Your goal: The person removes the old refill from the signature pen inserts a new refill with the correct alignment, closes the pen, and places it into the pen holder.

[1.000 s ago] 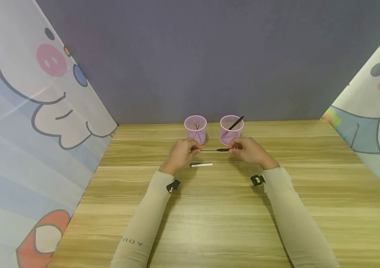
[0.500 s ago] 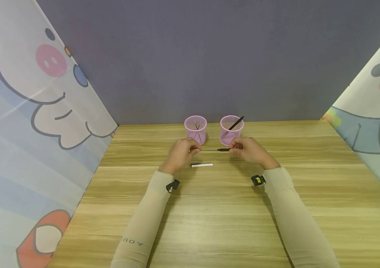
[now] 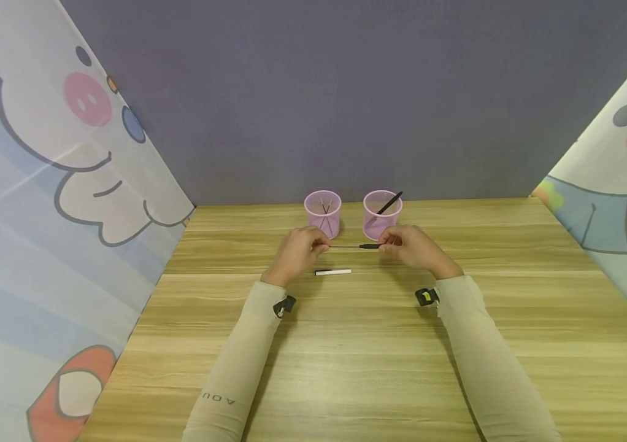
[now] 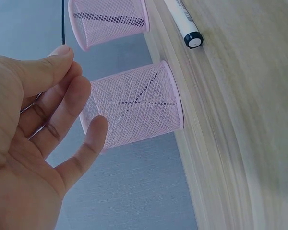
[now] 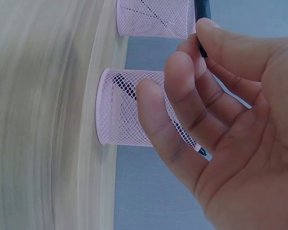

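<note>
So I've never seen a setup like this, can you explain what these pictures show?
There's no robot, just a person's bare left hand and right hand. The wide picture is taken from the head, looking down; the two close ones from each wrist. On the wood-grain table, the left round pink mesh cup holds thin, dark, crossed sticks; the right round pink mesh cup holds a slim black pen-like stick, leaning. A white marker with a black end lies nearer the person. Both hands hold a thin dark rod with a thicker black handle: the left pinches the thin end, the right pinches the handle end.
</note>
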